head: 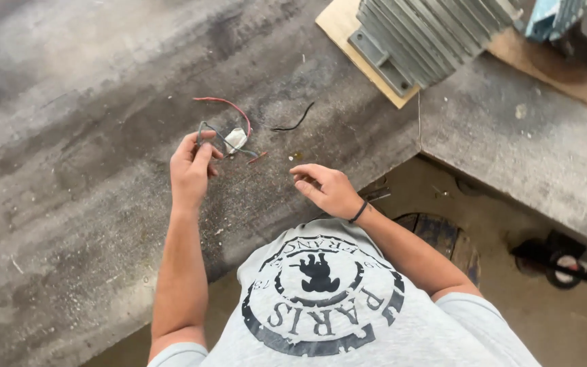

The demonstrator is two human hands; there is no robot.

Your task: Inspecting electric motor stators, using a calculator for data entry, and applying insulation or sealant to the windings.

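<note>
Shirt: your grey T-shirt (334,306) with a round dark print fills the bottom of the view, closest to the camera.
Left hand: your left hand (190,166) is raised over the counter, fingers and thumb pinched shut on a small bundle of wires.
Wire bundle: the wire bundle (229,139) sits at your left fingertips, above the middle of the counter; a grey loop, a red lead arcing up and over to the right, and a pale whitish piece in the middle. A short end with a reddish tip sticks out to the lower right.
Right hand: your right hand (327,187) is just right of the bundle and not touching it. Fingers half curled, palm turned up, nothing gripped that you can see. A dark band (358,212) is on that wrist.
Counter: the counter (69,136) is grey, stained dark in streaks and scattered with pale specks and crumbs.
Loose wire: a short black wire (293,124) lies on the counter up and right of the bundle, apart from both hands.
Motor: a grey ribbed motor housing (429,34) sits on a wooden board (340,27) at the top, well away from your hands.
Floor: a round wooden stool (443,238) shows under your right forearm; a dark tool with red parts (565,261) lies on the floor at far right.
</note>
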